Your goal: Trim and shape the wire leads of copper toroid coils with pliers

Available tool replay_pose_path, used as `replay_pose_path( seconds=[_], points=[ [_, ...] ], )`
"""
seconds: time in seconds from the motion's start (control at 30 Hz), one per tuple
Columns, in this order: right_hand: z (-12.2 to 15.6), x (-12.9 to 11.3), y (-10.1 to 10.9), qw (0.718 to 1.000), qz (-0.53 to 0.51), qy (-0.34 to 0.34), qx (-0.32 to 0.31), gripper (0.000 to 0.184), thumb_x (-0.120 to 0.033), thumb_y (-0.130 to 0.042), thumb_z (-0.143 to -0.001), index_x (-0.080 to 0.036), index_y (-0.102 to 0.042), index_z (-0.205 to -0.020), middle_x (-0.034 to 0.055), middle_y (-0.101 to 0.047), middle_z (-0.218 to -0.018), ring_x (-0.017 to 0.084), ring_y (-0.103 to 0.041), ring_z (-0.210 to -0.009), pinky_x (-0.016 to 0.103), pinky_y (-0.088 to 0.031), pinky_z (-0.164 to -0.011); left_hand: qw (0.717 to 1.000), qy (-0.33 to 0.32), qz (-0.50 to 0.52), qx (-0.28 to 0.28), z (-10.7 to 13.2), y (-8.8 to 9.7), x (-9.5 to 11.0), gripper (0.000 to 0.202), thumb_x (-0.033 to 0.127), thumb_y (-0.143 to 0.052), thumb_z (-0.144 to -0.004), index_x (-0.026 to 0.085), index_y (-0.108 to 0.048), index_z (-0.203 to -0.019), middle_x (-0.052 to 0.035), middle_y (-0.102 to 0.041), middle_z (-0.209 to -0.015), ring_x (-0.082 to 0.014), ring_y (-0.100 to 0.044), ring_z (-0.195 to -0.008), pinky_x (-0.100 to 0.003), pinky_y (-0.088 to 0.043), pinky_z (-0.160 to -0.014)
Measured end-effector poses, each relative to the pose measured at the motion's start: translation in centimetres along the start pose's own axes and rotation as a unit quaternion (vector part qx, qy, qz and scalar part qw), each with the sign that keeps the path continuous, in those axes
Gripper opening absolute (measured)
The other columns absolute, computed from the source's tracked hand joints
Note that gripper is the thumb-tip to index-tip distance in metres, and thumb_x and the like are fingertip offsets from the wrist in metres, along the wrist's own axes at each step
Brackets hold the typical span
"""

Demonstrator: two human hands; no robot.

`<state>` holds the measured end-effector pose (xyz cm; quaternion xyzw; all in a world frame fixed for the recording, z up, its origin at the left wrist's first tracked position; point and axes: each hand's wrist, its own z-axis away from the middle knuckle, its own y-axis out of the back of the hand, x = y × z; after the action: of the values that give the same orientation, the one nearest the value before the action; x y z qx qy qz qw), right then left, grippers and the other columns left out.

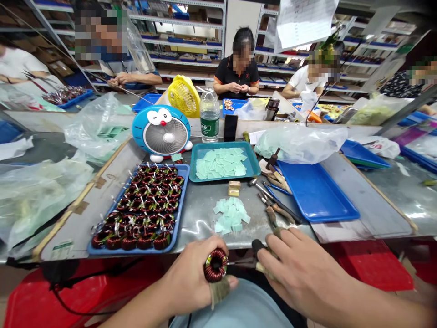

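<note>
- toroid coil [215, 266]: glossy copper wire
- finger wrap [219, 291]: rough cloth
- table [201, 223]: dull, scuffed metal
- tray [317, 196]: smooth blue plastic
- squares [230, 214]: matt pale green, paper-like
- bag [300, 143]: thin, shiny plastic

Your left hand [193, 278] holds a copper-red toroid coil [215, 265], your right hand [300, 273] black-tipped pliers [257, 246]; pale green squares [231, 215] lie beside a teal tray [225, 176].

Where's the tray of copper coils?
In the head view, the blue tray of copper coils sits on the metal bench, left of the loose green squares, ahead of the left hand.
</note>
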<state>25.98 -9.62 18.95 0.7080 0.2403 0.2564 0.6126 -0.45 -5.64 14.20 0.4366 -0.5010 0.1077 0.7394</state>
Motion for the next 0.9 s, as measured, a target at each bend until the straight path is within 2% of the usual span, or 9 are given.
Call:
replay_pose_path(
  seconds=[0.13, 0.23, 0.43, 0.57, 0.77, 0.9],
  points=[
    [-0.7, 0.8, 2.2, 0.997, 0.02, 0.068, -0.02, 0.02, -0.026, -0.075, -0.079, -0.025, -0.056, -0.086, 0.0028, -0.057, -0.079, 0.024, -0.044, -0.072, 0.04, -0.024, -0.067, 0.993, -0.019, -0.092, -0.065, 0.2, 0.0, 0.7, 0.031, 0.041, -0.074, -0.077, 0.024, -0.054, -0.094, 0.0024, -0.062, -0.08, -0.017, -0.055, -0.071, -0.029, -0.037, -0.067],
    [-1.6, 1.3, 3.6, 0.992, 0.045, 0.112, -0.026, 0.017, -0.027, -0.073, -0.08, -0.025, -0.056, -0.082, 0.0034, -0.056, -0.075, 0.024, -0.043, -0.068, 0.04, -0.021, -0.064, 0.981, -0.032, -0.166, -0.093, 0.2, 0.1, 1.1, 0.027, 0.037, -0.071, -0.076, 0.024, -0.055, -0.094, 0.0005, -0.064, -0.079, -0.0208, -0.06, -0.071, -0.032, -0.04, -0.069],
    [-2.4, 1.9, 3.8, 0.992, 0.012, 0.121, -0.038, 0.02, -0.029, -0.075, -0.084, -0.025, -0.055, -0.083, 0.0018, -0.056, -0.076, 0.023, -0.044, -0.068, 0.038, -0.02, -0.063, 0.964, -0.097, -0.21, -0.132, 0.3, 0.4, 1.4, 0.022, 0.036, -0.069, -0.078, 0.024, -0.056, -0.09, -0.0018, -0.067, -0.082, -0.025, -0.066, -0.08, -0.035, -0.046, -0.074],
    [-2.6, 2.5, 3.2, 0.992, -0.005, 0.123, -0.042, 0.022, -0.03, -0.075, -0.085, -0.025, -0.054, -0.083, 0.0007, -0.057, -0.077, 0.023, -0.045, -0.07, 0.038, -0.021, -0.063, 0.967, -0.127, -0.183, -0.122, 0.4, 0.6, 1.2, 0.028, 0.04, -0.073, -0.078, 0.024, -0.058, -0.095, -0.0008, -0.068, -0.083, -0.0238, -0.068, -0.084, -0.034, -0.05, -0.082],
    [-2.4, 3.4, 1.9, 0.99, -0.044, 0.116, -0.065, 0.025, -0.035, -0.077, -0.084, -0.026, -0.054, -0.088, -0.0004, -0.059, -0.084, 0.023, -0.046, -0.074, 0.038, -0.023, -0.065, 0.972, -0.182, -0.138, -0.058, 0.1, 0.7, 0.3, 0.033, 0.04, -0.077, -0.077, 0.025, -0.056, -0.096, 0.0026, -0.067, -0.08, -0.0188, -0.064, -0.076, -0.034, -0.052, -0.09],
    [-2.1, 3.4, 1.5, 0.992, -0.039, 0.109, -0.052, 0.025, -0.035, -0.076, -0.085, -0.026, -0.053, -0.089, -0.0004, -0.058, -0.084, 0.024, -0.046, -0.074, 0.04, -0.027, -0.067, 0.978, -0.173, -0.106, -0.044, 0.2, 0.4, -0.5, 0.038, 0.042, -0.081, -0.075, 0.025, -0.056, -0.099, 0.0046, -0.068, -0.083, -0.0171, -0.066, -0.077, -0.038, -0.049, -0.102]
  ],
)
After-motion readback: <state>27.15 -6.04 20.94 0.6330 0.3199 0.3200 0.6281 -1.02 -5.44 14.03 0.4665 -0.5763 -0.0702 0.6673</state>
